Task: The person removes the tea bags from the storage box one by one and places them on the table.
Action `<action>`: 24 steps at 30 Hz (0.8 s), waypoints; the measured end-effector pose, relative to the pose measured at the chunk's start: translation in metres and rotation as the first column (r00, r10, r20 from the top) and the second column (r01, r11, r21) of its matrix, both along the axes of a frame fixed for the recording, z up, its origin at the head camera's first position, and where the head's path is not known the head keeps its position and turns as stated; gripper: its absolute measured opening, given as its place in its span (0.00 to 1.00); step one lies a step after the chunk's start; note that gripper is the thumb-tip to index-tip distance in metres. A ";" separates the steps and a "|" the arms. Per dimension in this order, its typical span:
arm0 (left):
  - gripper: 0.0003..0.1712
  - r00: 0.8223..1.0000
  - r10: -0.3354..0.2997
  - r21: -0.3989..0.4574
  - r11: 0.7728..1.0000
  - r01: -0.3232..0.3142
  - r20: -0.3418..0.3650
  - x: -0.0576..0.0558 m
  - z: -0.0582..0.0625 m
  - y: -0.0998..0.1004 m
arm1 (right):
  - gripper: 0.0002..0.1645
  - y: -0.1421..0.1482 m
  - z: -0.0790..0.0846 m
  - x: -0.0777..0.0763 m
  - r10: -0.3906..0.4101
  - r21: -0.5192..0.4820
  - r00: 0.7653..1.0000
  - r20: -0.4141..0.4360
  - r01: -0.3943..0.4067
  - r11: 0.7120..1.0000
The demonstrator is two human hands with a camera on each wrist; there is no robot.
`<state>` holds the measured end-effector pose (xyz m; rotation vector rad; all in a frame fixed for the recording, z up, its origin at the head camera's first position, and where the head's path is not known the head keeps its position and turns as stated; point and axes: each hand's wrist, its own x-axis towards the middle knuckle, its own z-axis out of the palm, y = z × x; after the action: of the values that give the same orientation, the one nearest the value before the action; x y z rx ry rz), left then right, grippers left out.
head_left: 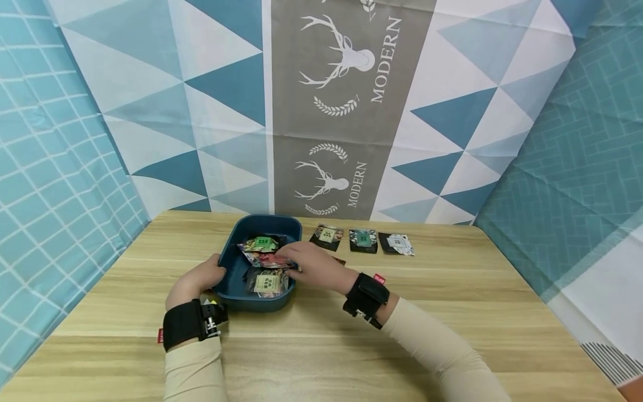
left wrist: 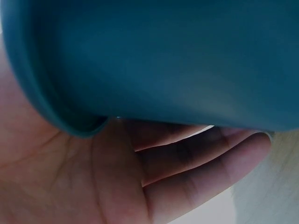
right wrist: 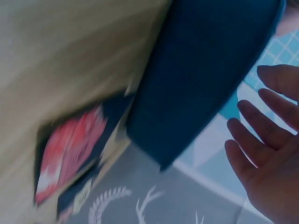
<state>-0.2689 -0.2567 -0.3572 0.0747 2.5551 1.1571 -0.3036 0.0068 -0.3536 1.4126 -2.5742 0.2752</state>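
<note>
The blue bin (head_left: 256, 305) stands on the wooden table (head_left: 301, 357), holding a green-labelled packet (head_left: 263, 243) towards twelve o'clock, a red packet (head_left: 271, 260) at its middle and a cream-labelled packet (head_left: 267, 283) near six. At nine o'clock, the left hand (head_left: 198, 278) grips its wall. At three, the right hand (head_left: 317, 266) hovers over the rim, fingers apart, holding nothing. Beyond, between two and three, three flat packets (head_left: 363, 240) lie in a row.
</note>
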 end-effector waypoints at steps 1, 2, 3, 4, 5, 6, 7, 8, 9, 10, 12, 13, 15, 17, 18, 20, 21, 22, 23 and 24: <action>0.30 1.000 -0.001 0.000 1.000 0.001 -0.001 0.000 0.000 -0.001 | 0.23 -0.006 -0.001 0.000 0.012 0.010 1.000 0.013 -0.012 1.000; 0.30 1.000 -0.001 0.001 1.000 0.001 -0.002 0.000 -0.001 -0.002 | 0.23 -0.011 -0.002 0.000 0.020 0.016 0.999 0.041 -0.021 1.000; 0.31 1.000 -0.002 0.004 1.000 0.002 -0.003 0.000 -0.001 -0.002 | 0.22 -0.016 -0.003 0.000 0.026 0.017 0.996 0.080 -0.028 0.999; 0.31 1.000 -0.001 0.005 1.000 0.001 -0.003 0.000 -0.001 -0.003 | 0.21 -0.021 -0.003 0.001 0.029 0.016 0.992 0.120 -0.031 0.999; 0.31 1.000 0.000 0.005 1.000 0.000 -0.003 0.000 -0.002 -0.003 | 0.21 -0.025 -0.003 0.001 0.031 0.014 0.986 0.162 -0.034 0.999; 0.31 1.000 0.002 0.009 1.000 -0.002 0.000 0.000 -0.002 -0.003 | 0.21 -0.028 -0.004 0.001 0.034 0.014 0.980 0.197 -0.038 0.999; 0.31 1.000 0.004 0.017 1.000 -0.004 0.003 0.000 -0.002 -0.002 | 0.20 -0.031 -0.005 0.001 0.034 0.012 0.971 0.235 -0.037 0.999; 0.30 1.000 0.008 0.025 1.000 -0.008 0.008 0.000 -0.003 -0.002 | 0.20 -0.033 -0.006 0.002 0.033 0.012 0.964 0.264 -0.037 0.999; 0.30 1.000 0.010 0.033 0.999 -0.010 0.012 0.000 -0.003 -0.001 | 0.20 -0.035 -0.008 0.002 0.033 0.013 0.959 0.282 -0.038 0.999; 0.30 1.000 0.014 0.042 0.999 -0.014 0.017 0.000 -0.003 -0.001 | 0.20 -0.036 -0.009 0.001 0.032 0.018 0.956 0.292 -0.038 0.999; 0.29 1.000 0.016 0.056 0.998 -0.017 0.026 0.000 -0.004 0.000 | 0.19 -0.038 -0.013 0.001 0.026 0.027 0.951 0.309 -0.036 0.999; 0.29 1.000 0.015 0.055 0.998 -0.017 0.025 0.000 -0.004 0.000 | 0.19 -0.038 -0.014 0.000 0.022 0.032 0.950 0.312 -0.034 0.999; 0.29 1.000 0.013 0.044 0.999 -0.013 0.018 0.000 -0.004 0.001 | 0.19 -0.039 -0.016 -0.001 0.020 0.034 0.950 0.313 -0.032 0.999; 0.29 1.000 0.006 0.027 1.000 -0.006 0.011 -0.001 -0.002 0.000 | 0.19 -0.040 -0.016 -0.001 0.009 0.044 0.951 0.309 -0.024 0.999; 0.29 1.000 0.004 0.018 1.000 -0.004 0.006 -0.001 -0.002 0.000 | 0.19 -0.041 -0.016 -0.002 0.001 0.053 0.953 0.304 -0.018 0.998; 0.29 1.000 0.000 0.010 1.000 0.000 0.002 -0.001 -0.001 0.000 | 0.19 -0.042 -0.014 -0.001 -0.016 0.067 0.955 0.297 -0.004 0.998; 0.29 1.000 0.001 0.012 1.000 -0.001 0.003 -0.002 0.000 0.000 | 0.20 -0.043 -0.013 -0.001 -0.029 0.079 0.956 0.293 0.006 0.997; 0.29 1.000 0.000 0.014 1.000 0.000 0.006 -0.002 0.000 0.000 | 0.20 -0.043 -0.013 -0.001 -0.040 0.092 0.957 0.286 0.014 0.996; 0.29 1.000 -0.001 0.018 1.000 0.001 0.006 -0.002 0.001 0.000 | 0.21 -0.044 -0.013 -0.001 -0.049 0.104 0.959 0.280 0.020 0.994; 0.29 1.000 0.000 0.019 1.000 0.000 0.005 -0.002 0.000 0.000 | 0.21 -0.045 -0.013 -0.001 -0.058 0.116 0.960 0.275 0.027 0.993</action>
<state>-0.2705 -0.2566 -0.3567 0.0761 2.5397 1.1804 -0.3051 -0.0379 -0.3668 1.4446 -2.8837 0.3524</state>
